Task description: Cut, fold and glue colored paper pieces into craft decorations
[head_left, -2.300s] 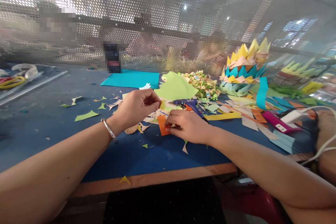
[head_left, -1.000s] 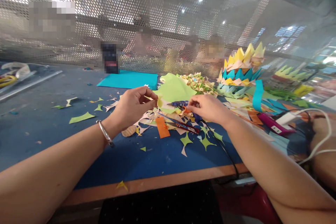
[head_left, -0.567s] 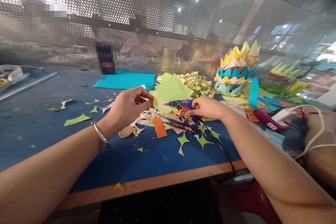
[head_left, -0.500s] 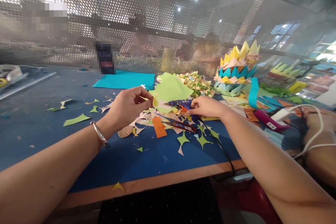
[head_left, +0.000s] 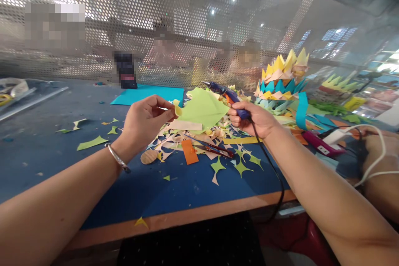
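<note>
Between thumb and fingertips, my left hand (head_left: 148,120) pinches a small curled yellow paper piece (head_left: 177,109). My right hand (head_left: 252,119) is wrapped round the handle of a blue hot glue gun (head_left: 224,92), lifted above the table with its nozzle pointing left and up. Its black cord (head_left: 264,158) runs down past the table edge. Behind and between the hands lies a light green paper sheet (head_left: 202,110). Below it, scissors (head_left: 215,149) with dark red handles lie on paper scraps, beside an orange paper rectangle (head_left: 189,152) and a round wooden disc (head_left: 149,157).
A blue paper sheet (head_left: 152,94) lies at the back near a pixelated dark object (head_left: 125,70). Stacked paper crowns (head_left: 282,79) stand at the back right. A magenta power strip (head_left: 322,143) with white plug and cable sits right, near another person's arm (head_left: 382,166). A perforated metal screen (head_left: 187,20) rises behind.
My right hand has picked the glue gun up off the scraps and raised it, tilting the nozzle upward. My left hand has drawn slightly left with the yellow paper piece.
</note>
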A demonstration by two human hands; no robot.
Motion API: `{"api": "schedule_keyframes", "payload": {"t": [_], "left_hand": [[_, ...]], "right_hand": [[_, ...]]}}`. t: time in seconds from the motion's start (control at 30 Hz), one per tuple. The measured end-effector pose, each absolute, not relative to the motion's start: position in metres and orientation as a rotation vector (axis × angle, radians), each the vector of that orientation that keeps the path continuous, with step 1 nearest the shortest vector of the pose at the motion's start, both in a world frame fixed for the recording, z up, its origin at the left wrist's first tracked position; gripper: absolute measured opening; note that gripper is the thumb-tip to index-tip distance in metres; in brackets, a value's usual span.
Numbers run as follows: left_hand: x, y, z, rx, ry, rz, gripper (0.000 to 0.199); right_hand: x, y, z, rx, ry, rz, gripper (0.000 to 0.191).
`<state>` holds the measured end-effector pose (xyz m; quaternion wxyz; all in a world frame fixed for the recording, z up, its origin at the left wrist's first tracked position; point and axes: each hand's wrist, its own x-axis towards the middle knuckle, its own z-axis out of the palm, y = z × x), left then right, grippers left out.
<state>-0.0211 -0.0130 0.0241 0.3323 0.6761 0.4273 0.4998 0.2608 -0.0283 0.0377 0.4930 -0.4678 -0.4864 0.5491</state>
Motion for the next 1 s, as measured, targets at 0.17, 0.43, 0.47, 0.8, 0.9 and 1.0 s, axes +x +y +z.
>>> {"api": "schedule_keyframes", "payload": {"t": [0.17, 0.43, 0.47, 0.8, 0.9, 1.0], "left_hand": [[-0.020, -0.011, 0.020, 1.805, 1.105, 1.251, 0.010], [-0.017, -0.011, 0.016, 1.743, 1.018, 1.290, 0.013], [-0.016, -0.012, 0.017, 1.738, 1.017, 1.293, 0.012], [-0.015, -0.008, 0.012, 1.658, 0.816, 1.310, 0.012], [-0.015, -0.008, 0.011, 1.670, 0.814, 1.298, 0.011], [-0.015, -0.009, 0.011, 1.671, 0.800, 1.293, 0.012]], "right_hand": [[0.253, -0.037, 0.046, -0.942, -1.196, 1.400, 0.019], [0.245, -0.046, 0.045, -0.793, -1.277, 1.360, 0.030], [0.244, -0.047, 0.045, -0.766, -1.289, 1.363, 0.031], [0.230, -0.058, 0.044, -0.666, -1.319, 1.336, 0.034], [0.227, -0.059, 0.045, -0.689, -1.301, 1.326, 0.031], [0.228, -0.059, 0.044, -0.687, -1.287, 1.329, 0.025]]}}
